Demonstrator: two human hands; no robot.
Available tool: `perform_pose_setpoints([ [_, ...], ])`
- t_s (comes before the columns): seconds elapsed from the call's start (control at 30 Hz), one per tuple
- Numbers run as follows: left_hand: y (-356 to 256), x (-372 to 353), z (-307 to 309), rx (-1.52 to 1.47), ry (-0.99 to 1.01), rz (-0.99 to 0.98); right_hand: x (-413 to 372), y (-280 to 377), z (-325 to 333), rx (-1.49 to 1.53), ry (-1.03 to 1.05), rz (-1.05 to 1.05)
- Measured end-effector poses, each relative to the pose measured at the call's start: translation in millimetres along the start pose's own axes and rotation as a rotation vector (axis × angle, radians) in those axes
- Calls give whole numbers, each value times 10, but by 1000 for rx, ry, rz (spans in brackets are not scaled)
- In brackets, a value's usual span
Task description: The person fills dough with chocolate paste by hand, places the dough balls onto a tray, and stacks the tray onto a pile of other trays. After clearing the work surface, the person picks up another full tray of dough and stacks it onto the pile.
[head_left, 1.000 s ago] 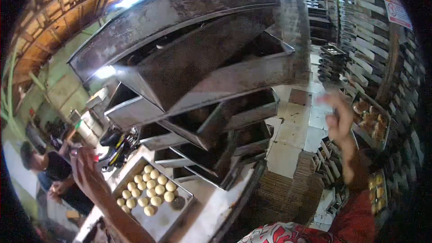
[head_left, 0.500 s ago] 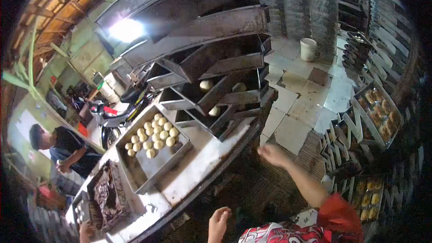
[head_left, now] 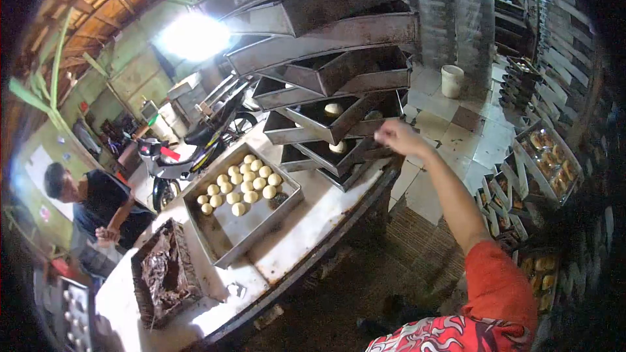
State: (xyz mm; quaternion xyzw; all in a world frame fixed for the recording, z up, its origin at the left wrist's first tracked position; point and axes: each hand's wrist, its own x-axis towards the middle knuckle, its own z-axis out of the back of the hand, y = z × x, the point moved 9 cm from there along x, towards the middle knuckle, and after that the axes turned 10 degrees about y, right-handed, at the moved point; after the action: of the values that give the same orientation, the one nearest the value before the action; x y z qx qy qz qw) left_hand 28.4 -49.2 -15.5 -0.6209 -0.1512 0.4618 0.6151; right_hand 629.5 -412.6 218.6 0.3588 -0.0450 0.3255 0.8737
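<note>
Head view. My right hand [head_left: 396, 137] reaches out to the stack of metal trays [head_left: 339, 78] at the far right end of the table [head_left: 313, 221]. The fingers are curled against the rim of a low tray in the stack; I cannot tell whether they grip it. Just left of the stack, mid-table, sits a baking tray [head_left: 238, 238] with raw dough balls [head_left: 244, 181] in its far half. A pan of dark brown paste [head_left: 163, 274] lies near the left end. A person in black [head_left: 98, 199] stands beyond the far edge.

The stacked trays [head_left: 339, 85] are dull grey metal, darkened and scuffed. The pan [head_left: 241, 229] is the same worn metal, and its dough balls [head_left: 244, 179] are smooth, pale and matt. The sleeve [head_left: 499, 283] is red cloth, the bucket [head_left: 451, 80] smooth white plastic, the beams [head_left: 98, 0] rough wood.
</note>
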Motion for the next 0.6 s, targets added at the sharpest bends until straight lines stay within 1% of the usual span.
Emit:
perform_pose_setpoints([
  [0.07,79,-46,56,-45,11,73,103,-136,252,-187,11,-335],
  [0.1,-24,-78,16,-10,38,100,83,221,308,-74,-27,-137],
  [0.13,-115,-93,-40,-19,34,94,122,356,402,-75,-29,-125],
  [0.2,-215,-142,-129,-89,-23,85,201,465,769,204,-203,-61],
  [0.27,-259,-177,-286,-61,-9,48,318,383,1171,-217,-297,-183],
  [0.3,-372,-230,-434,-28,18,42,330,520,1242,-211,-290,-87],
  [0.33,-455,-244,-588,-2,42,30,310,591,1353,-206,-297,-71],
  [0.37,-312,-147,-722,-54,77,25,198,1030,1484,1,-219,83],
  [0.4,-335,-130,-893,-62,67,17,106,1367,1600,211,-132,229],
  [0.47,-449,-193,-1371,-105,120,-2,182,1363,2078,92,-295,95],
  [0.5,-581,-249,-1651,-94,152,-16,184,1382,2209,97,-288,106],
  [0.53,-675,-255,-1912,-33,212,-55,226,1488,2308,88,-211,194],
  [0.57,-710,-237,-2204,-100,201,-19,288,1673,2455,64,-135,300],
  [0.6,-726,-253,-2483,-165,188,27,257,1931,2602,223,-83,477],
])
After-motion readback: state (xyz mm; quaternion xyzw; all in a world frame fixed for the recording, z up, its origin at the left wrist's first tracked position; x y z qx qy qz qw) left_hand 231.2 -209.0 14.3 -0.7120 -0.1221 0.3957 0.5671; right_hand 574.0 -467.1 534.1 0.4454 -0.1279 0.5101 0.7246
